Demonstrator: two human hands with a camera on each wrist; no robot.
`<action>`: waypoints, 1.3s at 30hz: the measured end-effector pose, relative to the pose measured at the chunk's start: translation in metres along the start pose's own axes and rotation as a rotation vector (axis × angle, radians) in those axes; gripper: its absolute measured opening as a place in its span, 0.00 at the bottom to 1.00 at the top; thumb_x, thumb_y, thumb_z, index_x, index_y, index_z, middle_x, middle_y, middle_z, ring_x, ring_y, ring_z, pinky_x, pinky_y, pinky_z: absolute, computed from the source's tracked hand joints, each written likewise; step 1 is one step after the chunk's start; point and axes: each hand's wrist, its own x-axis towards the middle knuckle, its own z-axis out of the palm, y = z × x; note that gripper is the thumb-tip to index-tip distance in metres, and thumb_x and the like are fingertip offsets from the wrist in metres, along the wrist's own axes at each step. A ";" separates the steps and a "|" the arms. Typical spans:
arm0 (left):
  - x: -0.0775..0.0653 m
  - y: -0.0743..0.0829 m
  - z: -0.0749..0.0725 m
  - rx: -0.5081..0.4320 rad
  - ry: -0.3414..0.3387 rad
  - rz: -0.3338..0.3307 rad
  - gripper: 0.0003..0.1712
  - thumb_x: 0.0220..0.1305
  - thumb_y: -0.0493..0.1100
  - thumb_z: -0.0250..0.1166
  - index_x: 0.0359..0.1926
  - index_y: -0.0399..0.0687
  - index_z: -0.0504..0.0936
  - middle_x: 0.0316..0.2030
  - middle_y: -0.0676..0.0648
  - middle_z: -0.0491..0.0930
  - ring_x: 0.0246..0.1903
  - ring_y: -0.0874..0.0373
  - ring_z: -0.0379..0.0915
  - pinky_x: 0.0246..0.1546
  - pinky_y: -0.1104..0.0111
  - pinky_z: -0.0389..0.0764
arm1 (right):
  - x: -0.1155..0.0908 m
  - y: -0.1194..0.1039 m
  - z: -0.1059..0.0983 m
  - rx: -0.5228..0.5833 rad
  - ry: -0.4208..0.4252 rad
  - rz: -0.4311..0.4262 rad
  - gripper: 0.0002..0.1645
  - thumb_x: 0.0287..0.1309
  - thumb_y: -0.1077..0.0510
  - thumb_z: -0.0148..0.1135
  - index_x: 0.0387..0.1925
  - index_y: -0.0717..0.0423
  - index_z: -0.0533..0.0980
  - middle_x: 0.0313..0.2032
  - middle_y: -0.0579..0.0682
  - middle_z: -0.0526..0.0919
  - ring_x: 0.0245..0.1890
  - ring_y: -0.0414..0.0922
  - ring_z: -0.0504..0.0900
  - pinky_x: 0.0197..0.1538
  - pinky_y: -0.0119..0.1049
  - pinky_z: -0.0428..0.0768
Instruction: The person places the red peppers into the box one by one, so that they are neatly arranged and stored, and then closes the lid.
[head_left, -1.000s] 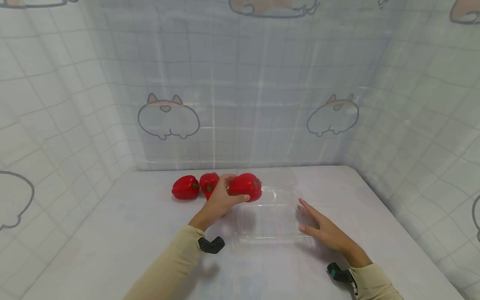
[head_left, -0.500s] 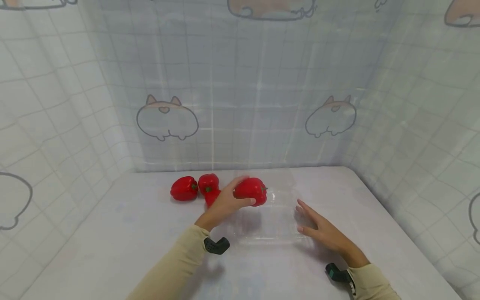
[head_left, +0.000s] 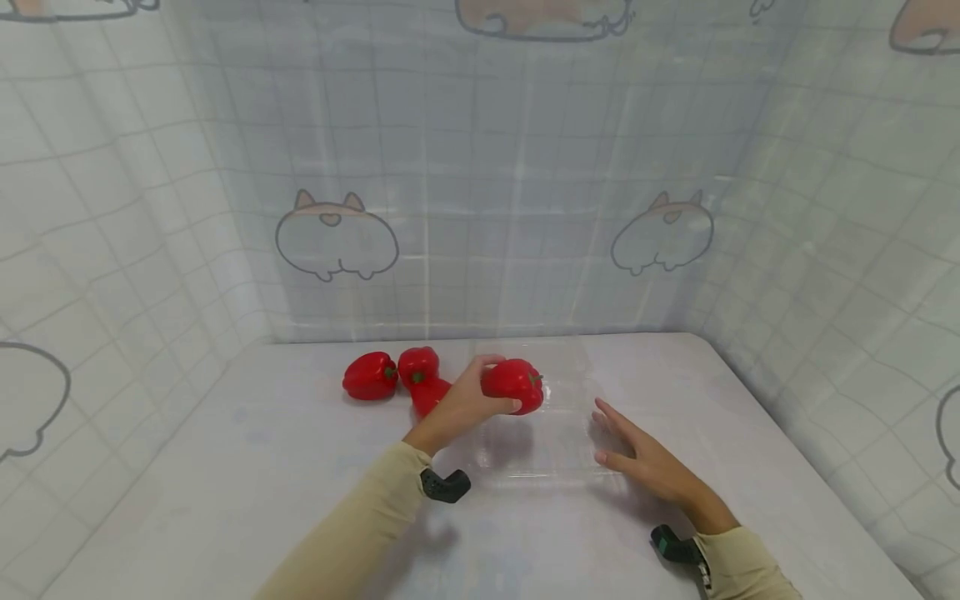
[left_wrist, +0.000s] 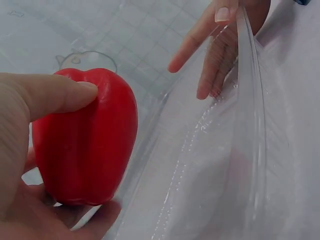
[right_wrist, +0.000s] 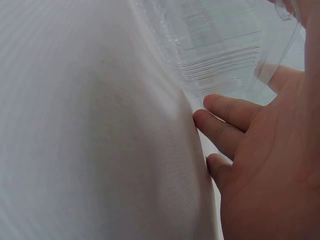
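My left hand point(head_left: 468, 403) grips a red bell pepper point(head_left: 517, 387) above a clear plastic box point(head_left: 551, 454). In the left wrist view the thumb point(left_wrist: 67, 93) lies across the pepper's side, and other fingers curl under its lower end. The right hand point(head_left: 656, 467) is at the box's right side, its fingers fairly straight. In the right wrist view some fingertips point(right_wrist: 215, 100) lie beside the clear wall; whether they press on it I cannot tell. Left of the box lie three more red bell peppers, one point(head_left: 429, 396) partly hidden behind the left hand.
The other loose peppers are one at the far left point(head_left: 371, 376) and one beside it point(head_left: 417, 367). A clear flap point(head_left: 558, 354) extends behind the box, probably its lid. Tiled-pattern curtains point(head_left: 495, 192) enclose the white tabletop point(head_left: 262, 492) at the back and sides.
The left hand has carried its pepper rightward and slightly toward the person, over the box. More of the nearest loose pepper shows. The right hand has stayed in place.
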 end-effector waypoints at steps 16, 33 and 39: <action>0.008 0.008 0.017 0.048 -0.013 -0.043 0.46 0.50 0.47 0.79 0.67 0.57 0.64 0.60 0.49 0.71 0.60 0.47 0.66 0.48 0.52 0.83 | 0.001 -0.003 0.001 -0.009 0.001 0.031 0.49 0.66 0.47 0.63 0.80 0.48 0.48 0.73 0.58 0.62 0.74 0.60 0.56 0.68 0.71 0.49; 0.019 0.018 0.041 0.251 0.002 -0.061 0.43 0.48 0.45 0.81 0.64 0.52 0.69 0.56 0.48 0.75 0.55 0.49 0.71 0.44 0.56 0.85 | 0.000 -0.004 0.002 -0.022 0.005 0.111 0.54 0.62 0.42 0.64 0.80 0.43 0.46 0.74 0.58 0.61 0.74 0.61 0.55 0.65 0.75 0.51; 0.022 0.018 0.047 0.330 -0.001 -0.060 0.43 0.49 0.46 0.80 0.64 0.52 0.70 0.56 0.48 0.77 0.54 0.49 0.72 0.45 0.56 0.84 | 0.002 -0.005 0.003 -0.025 -0.007 0.116 0.54 0.62 0.41 0.64 0.80 0.44 0.46 0.74 0.58 0.61 0.75 0.61 0.55 0.65 0.75 0.53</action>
